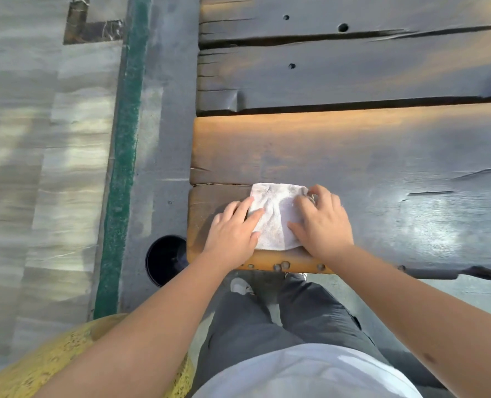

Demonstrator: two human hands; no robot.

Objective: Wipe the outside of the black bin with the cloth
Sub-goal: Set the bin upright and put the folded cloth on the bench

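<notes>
A white cloth point(275, 215) lies flat on the near left corner of a wooden table point(353, 156). My left hand point(232, 228) rests on the cloth's left edge with straight fingers. My right hand point(321, 222) lies on its right side, fingers curled over the far right corner. The black bin point(165, 259) stands on the floor just left of the table's corner, seen from above, its open mouth dark; the table edge hides its right part. Neither hand touches the bin.
The table is made of thick dark planks with gaps and knots. A green strip point(123, 156) runs along the grey floor to the left. A yellow rounded object point(49, 366) sits at the bottom left. My legs and shoes stand against the table's near edge.
</notes>
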